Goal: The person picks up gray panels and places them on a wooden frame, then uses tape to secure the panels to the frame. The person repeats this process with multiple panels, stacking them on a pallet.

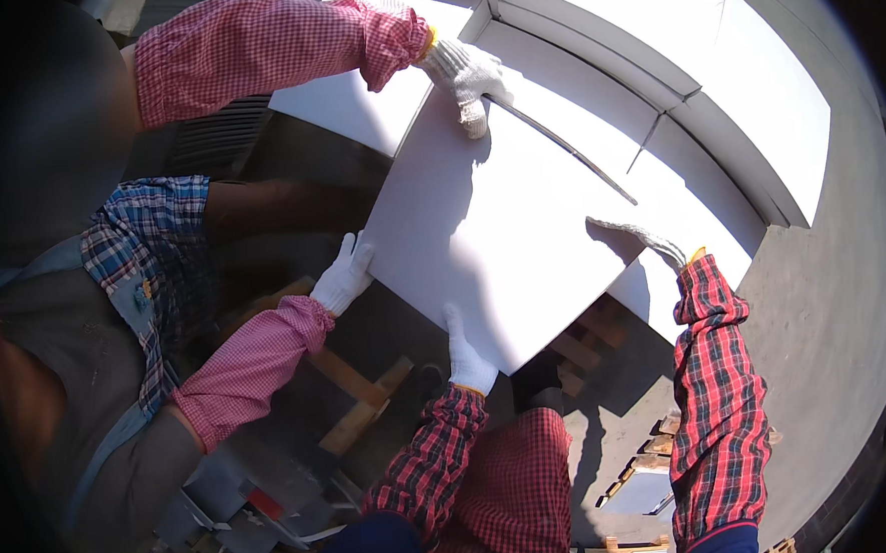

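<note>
A large white rectangular panel lies in front of me, its near corner pointing toward my body. My left hand, in a white glove, grips its near left edge, thumb up against the surface. At the right edge, my gloved right hand holds the panel with long fingers reaching over its top; the thumb is hidden. Across from me a co-worker in pink checked sleeves has one gloved hand at the far corner and the other gloved hand at the left corner. A dark gap runs along the far edge.
Stacked white box-like blocks stand behind the panel, and another white slab lies at far left. Wooden pallet pieces sit on the floor below. Grey floor stretches to the right. The co-worker's body fills the left side.
</note>
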Available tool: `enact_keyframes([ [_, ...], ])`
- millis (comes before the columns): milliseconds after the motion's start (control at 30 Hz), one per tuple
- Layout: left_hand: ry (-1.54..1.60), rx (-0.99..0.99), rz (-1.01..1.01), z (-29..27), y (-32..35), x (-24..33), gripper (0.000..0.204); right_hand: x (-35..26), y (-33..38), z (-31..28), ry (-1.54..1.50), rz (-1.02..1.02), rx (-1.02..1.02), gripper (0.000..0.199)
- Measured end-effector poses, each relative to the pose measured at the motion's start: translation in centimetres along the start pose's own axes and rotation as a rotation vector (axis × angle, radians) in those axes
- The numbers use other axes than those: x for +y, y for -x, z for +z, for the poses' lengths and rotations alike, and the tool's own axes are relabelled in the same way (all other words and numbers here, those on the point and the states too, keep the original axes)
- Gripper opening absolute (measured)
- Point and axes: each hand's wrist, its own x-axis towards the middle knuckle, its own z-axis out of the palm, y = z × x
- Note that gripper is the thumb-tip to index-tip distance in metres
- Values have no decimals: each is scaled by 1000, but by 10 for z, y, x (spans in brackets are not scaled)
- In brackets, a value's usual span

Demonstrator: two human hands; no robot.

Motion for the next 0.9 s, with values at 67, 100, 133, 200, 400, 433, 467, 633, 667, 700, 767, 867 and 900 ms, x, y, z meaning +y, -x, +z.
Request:
enact_keyframes([
  [67, 32, 20, 14, 1, -13, 3, 85, 12, -38, 5, 30, -8, -1, 95],
  [100, 8, 58, 46, 13, -18, 2, 84, 20, -54, 12, 16, -27, 13, 96],
  [133, 7, 106, 93, 19, -20, 1, 83, 10, -63, 11, -58, -87, -42, 96],
  [200, 42, 42, 167, 21, -23, -1, 82, 4, -75, 24, 34, -101, 98, 82],
  [400, 23, -58, 160, 11, -28, 0, 78, 22, 36, 73, -229, -194, 539, 46],
  [433, 26, -70, 150, 4, -30, -2, 78, 21, 60, 99, -493, -103, 565, 46],
  [467, -46, -105, 153, 3, -28, -1, 79, 42, 74, 140, -708, -22, 532, 49],
  [633, -179, -164, 228, -6, -26, 2, 80, 53, 134, 299, -1978, 519, -41, 78],
  [667, -154, -156, 227, -1, -25, 0, 79, 45, 132, 306, -2111, 343, -160, 80],
  [700, -128, -148, 228, 2, -23, -2, 78, 36, 125, 311, -2229, 155, -283, 83],
  [767, -120, -162, 257, -8, -22, -7, 81, 9, 109, 291, -2014, 70, -120, 74],
  [867, -85, -228, 272, -2, -18, -11, 82, -9, 111, 269, -1800, 75, 61, 57],
  [900, -69, -254, 270, 0, -19, -13, 83, -7, 106, 273, -2159, 109, 62, 50],
])
